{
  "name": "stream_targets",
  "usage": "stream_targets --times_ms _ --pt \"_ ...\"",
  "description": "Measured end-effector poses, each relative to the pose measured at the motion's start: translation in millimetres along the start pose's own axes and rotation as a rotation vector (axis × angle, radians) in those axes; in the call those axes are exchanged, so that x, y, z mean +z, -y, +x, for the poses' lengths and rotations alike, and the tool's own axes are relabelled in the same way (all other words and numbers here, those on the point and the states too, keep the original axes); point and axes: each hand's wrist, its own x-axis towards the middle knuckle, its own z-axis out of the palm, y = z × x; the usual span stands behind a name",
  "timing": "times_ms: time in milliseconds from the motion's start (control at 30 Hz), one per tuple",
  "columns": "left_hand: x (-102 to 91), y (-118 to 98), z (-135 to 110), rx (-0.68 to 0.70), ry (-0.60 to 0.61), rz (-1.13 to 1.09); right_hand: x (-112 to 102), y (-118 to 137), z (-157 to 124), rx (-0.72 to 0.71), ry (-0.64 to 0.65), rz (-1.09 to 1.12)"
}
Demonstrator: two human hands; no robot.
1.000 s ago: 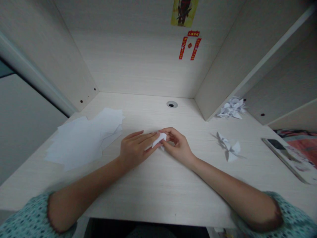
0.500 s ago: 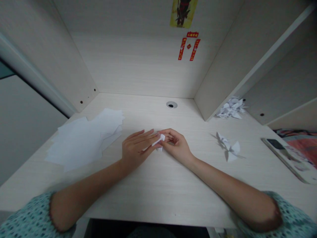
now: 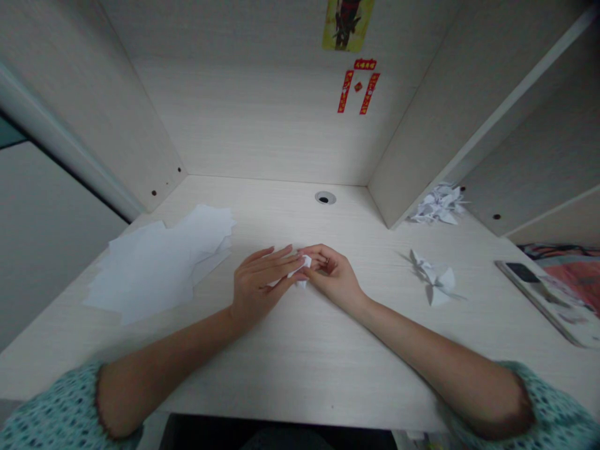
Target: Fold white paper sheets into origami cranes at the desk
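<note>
A small piece of folded white paper (image 3: 306,260) is pinched between my two hands above the middle of the desk. My left hand (image 3: 262,278) has its fingers laid long over the paper's left side, with the thumb beneath. On the other side, the thumb and fingers of my right hand (image 3: 335,272) close on the paper's right edge. Much of the paper is hidden by my fingers, so its full shape does not show. To the right, two folded paper cranes (image 3: 440,287) lie close together on the desk.
Loose white paper sheets (image 3: 150,269) spread over the desk's left side. A heap of folded white paper pieces (image 3: 438,205) sits by the upright panel (image 3: 422,125) at the back right. A phone (image 3: 548,300) lies at the far right. The desk has a round cable hole (image 3: 325,198).
My left hand has shifted very slightly to the right along the paper. Both hands keep hold of it, and the other things stay where they were.
</note>
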Motion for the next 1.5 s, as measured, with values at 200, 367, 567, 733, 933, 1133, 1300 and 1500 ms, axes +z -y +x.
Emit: stream_targets --times_ms 200,367,567,733,933,1133,1300,1500 --pt "-1.5 -2.3 0.5 0.009 0.006 -0.026 0.7 2.1 -0.2 0.019 0.005 0.026" --pt "-3.6 -3.4 3.0 0.082 0.030 0.015 0.0 2.6 1.2 0.037 0.017 0.090" --pt "-0.9 6.0 2.3 -0.003 0.069 0.074 -3.6 1.1 2.7 0.009 -0.009 0.095" --pt "0.4 11.9 -2.4 0.071 0.123 0.053 -4.9 -1.0 3.2 0.040 0.001 0.172" --pt "-1.9 7.3 -2.1 0.082 0.140 0.118 -5.6 0.1 5.2 0.085 0.014 0.237" --pt "0.6 1.2 0.0 -0.319 0.193 -0.109 -4.9 1.6 5.4 0.069 -0.026 0.193" --pt "3.6 5.5 3.8 -0.691 0.298 -0.467 -5.5 1.5 3.7 0.074 -0.009 0.145" --pt "6.2 14.4 4.5 -0.838 0.312 -0.712 -9.7 3.0 2.9 -0.025 0.014 -0.050"
